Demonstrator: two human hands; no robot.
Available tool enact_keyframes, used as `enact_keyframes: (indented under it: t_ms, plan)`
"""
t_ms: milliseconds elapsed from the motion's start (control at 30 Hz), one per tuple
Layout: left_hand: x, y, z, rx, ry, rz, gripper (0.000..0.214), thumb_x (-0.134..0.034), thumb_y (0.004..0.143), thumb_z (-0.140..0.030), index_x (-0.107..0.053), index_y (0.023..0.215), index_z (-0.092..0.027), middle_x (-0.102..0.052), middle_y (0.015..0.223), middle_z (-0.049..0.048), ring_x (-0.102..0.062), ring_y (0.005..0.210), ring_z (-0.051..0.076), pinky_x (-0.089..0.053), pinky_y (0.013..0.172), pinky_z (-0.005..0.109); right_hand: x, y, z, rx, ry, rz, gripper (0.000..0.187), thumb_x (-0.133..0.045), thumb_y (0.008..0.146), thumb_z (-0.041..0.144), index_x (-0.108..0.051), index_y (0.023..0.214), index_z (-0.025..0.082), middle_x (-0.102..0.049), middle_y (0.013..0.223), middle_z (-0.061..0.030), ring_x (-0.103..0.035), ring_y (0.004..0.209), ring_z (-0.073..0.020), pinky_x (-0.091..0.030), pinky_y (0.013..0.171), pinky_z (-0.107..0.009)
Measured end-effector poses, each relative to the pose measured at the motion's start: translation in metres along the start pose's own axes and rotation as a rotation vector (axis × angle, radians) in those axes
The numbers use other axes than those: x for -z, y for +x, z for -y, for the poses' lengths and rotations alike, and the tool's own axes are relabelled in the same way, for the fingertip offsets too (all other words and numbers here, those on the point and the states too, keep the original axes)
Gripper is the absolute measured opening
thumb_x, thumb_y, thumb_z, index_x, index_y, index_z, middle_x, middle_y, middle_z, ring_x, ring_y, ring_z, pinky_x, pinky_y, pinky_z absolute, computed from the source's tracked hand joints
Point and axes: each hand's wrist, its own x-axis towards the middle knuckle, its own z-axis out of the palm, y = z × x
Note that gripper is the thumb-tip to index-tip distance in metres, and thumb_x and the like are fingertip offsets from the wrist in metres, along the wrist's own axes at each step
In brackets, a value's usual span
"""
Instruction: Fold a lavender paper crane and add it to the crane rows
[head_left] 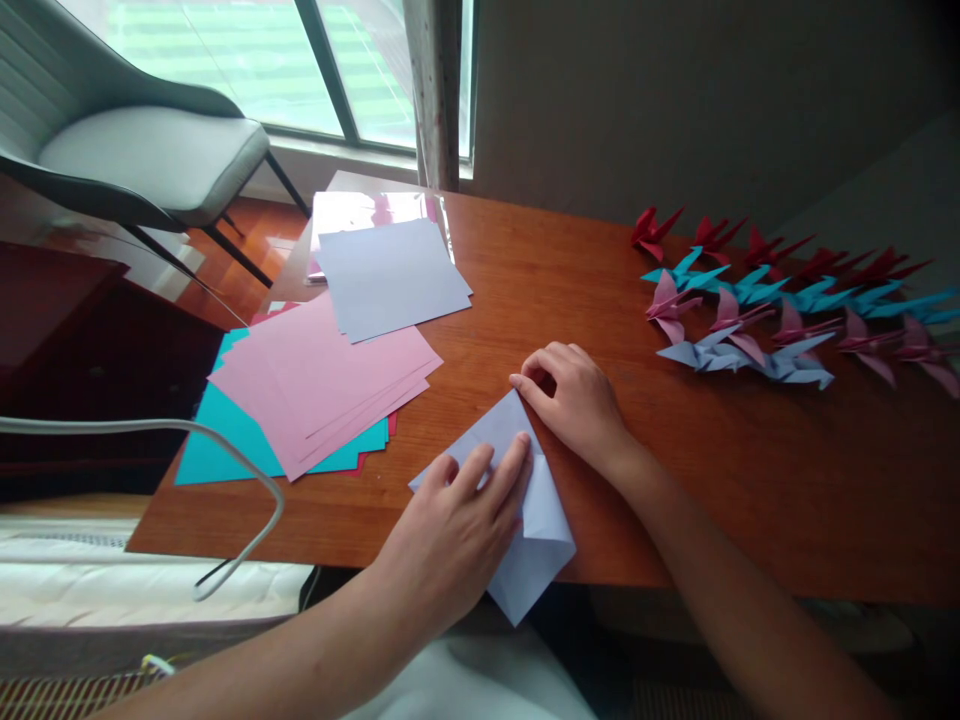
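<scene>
A lavender paper sheet (541, 520), partly folded, lies at the near edge of the wooden table (675, 450) and hangs over it. My left hand (457, 530) lies flat on the paper with fingers stretched out, pressing it down. My right hand (574, 400) rests at the paper's upper corner with fingers curled, pressing the fold.
A fanned stack of pink, teal and red paper (300, 400) lies to the left, with a lavender sheet (390, 275) and a shiny wrapper (360, 210) behind it. Rows of folded paper cranes (780, 300) line the right side. A grey chair (142, 150) stands by the window.
</scene>
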Motion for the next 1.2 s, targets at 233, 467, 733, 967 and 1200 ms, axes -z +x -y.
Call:
enact_keyframes:
  t_ms: [233, 467, 733, 967, 1200]
  plan:
    - [0.002, 0.001, 0.000, 0.005, 0.001, -0.001, 0.051, -0.035, 0.102, -0.025, -0.045, 0.150, -0.013, -0.036, 0.163, 0.0082, -0.045, 0.115, 0.029, -0.046, 0.076, 0.044, 0.007, -0.016, -0.001, 0.044, 0.042, 0.017, 0.017, -0.068, 0.090, 0.029, -0.060, 0.077, 0.022, -0.065, 0.081, -0.0020, -0.057, 0.081, -0.0209, -0.043, 0.077, -0.034]
    - [0.001, 0.001, 0.000, 0.003, 0.002, -0.003, 0.050, -0.036, 0.102, -0.026, -0.047, 0.150, -0.015, -0.037, 0.162, 0.0072, -0.045, 0.116, 0.029, -0.046, 0.077, 0.043, 0.004, -0.018, 0.001, 0.016, 0.022, 0.017, 0.015, -0.071, 0.087, 0.028, -0.060, 0.077, 0.022, -0.066, 0.082, -0.0025, -0.057, 0.083, -0.0219, -0.045, 0.078, -0.034]
    - [0.001, 0.001, 0.000, 0.005, 0.013, 0.004, 0.050, -0.038, 0.101, -0.027, -0.047, 0.149, -0.016, -0.035, 0.163, 0.0076, -0.045, 0.116, 0.029, -0.046, 0.078, 0.043, 0.009, -0.021, -0.001, 0.056, 0.054, 0.037, 0.014, -0.070, 0.089, 0.025, -0.060, 0.079, 0.022, -0.064, 0.082, -0.0021, -0.056, 0.082, -0.0214, -0.044, 0.078, -0.034]
    - [0.001, 0.001, 0.001, -0.002, 0.005, 0.003, 0.053, -0.041, 0.101, -0.028, -0.044, 0.151, -0.014, -0.035, 0.163, 0.0086, -0.046, 0.115, 0.029, -0.046, 0.078, 0.043, 0.026, -0.044, -0.009, 0.121, 0.107, 0.155, 0.017, -0.072, 0.089, 0.028, -0.058, 0.081, 0.022, -0.063, 0.084, -0.0017, -0.054, 0.082, -0.0208, -0.044, 0.075, -0.034]
    - [0.002, 0.001, 0.001, -0.008, -0.007, -0.018, 0.051, -0.034, 0.104, -0.029, -0.045, 0.150, -0.012, -0.039, 0.161, 0.0073, -0.045, 0.113, 0.028, -0.046, 0.078, 0.044, 0.034, -0.052, -0.013, 0.137, 0.078, 0.222, 0.019, -0.076, 0.086, 0.033, -0.060, 0.084, 0.023, -0.064, 0.087, -0.0025, -0.055, 0.084, -0.0219, -0.044, 0.076, -0.035]
